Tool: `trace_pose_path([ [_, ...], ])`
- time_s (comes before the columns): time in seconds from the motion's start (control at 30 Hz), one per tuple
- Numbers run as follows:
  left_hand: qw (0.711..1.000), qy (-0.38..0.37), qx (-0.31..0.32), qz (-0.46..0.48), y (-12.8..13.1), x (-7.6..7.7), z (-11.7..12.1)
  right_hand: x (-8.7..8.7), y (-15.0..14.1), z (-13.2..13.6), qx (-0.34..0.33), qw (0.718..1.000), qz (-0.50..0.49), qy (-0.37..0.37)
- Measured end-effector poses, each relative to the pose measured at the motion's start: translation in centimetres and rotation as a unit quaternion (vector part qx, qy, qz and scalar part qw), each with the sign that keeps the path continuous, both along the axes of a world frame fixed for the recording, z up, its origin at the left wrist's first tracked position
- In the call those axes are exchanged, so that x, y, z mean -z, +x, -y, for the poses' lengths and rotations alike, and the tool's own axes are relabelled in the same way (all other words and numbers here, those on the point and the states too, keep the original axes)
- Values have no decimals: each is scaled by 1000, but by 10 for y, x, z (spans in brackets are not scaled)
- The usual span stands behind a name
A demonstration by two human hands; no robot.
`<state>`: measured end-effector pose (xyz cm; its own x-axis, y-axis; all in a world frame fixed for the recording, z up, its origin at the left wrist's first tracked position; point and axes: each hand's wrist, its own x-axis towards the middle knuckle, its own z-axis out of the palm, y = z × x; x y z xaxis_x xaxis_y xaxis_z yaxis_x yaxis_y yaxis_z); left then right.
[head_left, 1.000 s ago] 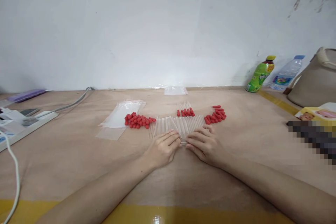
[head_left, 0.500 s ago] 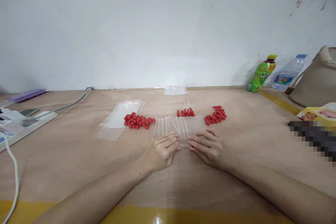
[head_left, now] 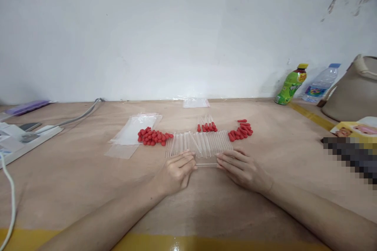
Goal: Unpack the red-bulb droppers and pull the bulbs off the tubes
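Observation:
My left hand (head_left: 178, 170) and my right hand (head_left: 244, 168) rest close to the table, fingers closed around opposite ends of one clear dropper tube (head_left: 206, 165). It lies level between them, and their fingers hide both its ends. Just beyond is a row of several clear dropper tubes (head_left: 203, 143), side by side and pointing away from me. Red rubber bulbs (head_left: 153, 136) are heaped at the row's left end. More red bulbs (head_left: 240, 132) lie at its right. Behind the row sit several droppers with red bulbs fitted (head_left: 207, 127), their tips toward the wall.
Clear zip bags (head_left: 134, 129) are stacked at left, with another bag (head_left: 196, 103) near the wall. A power strip (head_left: 32, 143) with cables stands far left. At right are a green bottle (head_left: 291, 86), a water bottle (head_left: 321, 84), a beige bag (head_left: 350, 88) and a yellow packet (head_left: 353, 128).
My hands have moved apart, left hand leftward and right hand rightward, so more of the tube between them shows. A bit of red showed at the right fingertips half a second ago.

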<state>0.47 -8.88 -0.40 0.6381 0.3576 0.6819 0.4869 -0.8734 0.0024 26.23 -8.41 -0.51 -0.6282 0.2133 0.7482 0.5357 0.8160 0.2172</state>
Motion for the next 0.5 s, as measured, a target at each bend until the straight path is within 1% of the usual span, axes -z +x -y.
trace_pose_path([
  [0.07,999,-10,-37,23,-8,0,-1,-1,10,-7,29,999,-40,-13],
  [0.2,988,-35,-141,57,-15,-3,-2,-7,29,-27,95,988,-120,-36],
  [0.3,982,-30,-180,52,-7,-9,-6,-14,42,-48,127,973,-160,-106],
  [0.37,983,-15,-179,38,3,-14,-11,-20,54,-68,173,948,-213,-158],
  [0.43,984,2,-176,6,14,-19,-17,-26,70,-90,244,905,-287,-196],
  [0.47,984,11,-179,-16,21,-21,-21,-27,78,-101,273,883,-313,-220],
  [0.5,982,20,-186,-40,28,-23,-24,-27,86,-111,292,867,-318,-250],
])
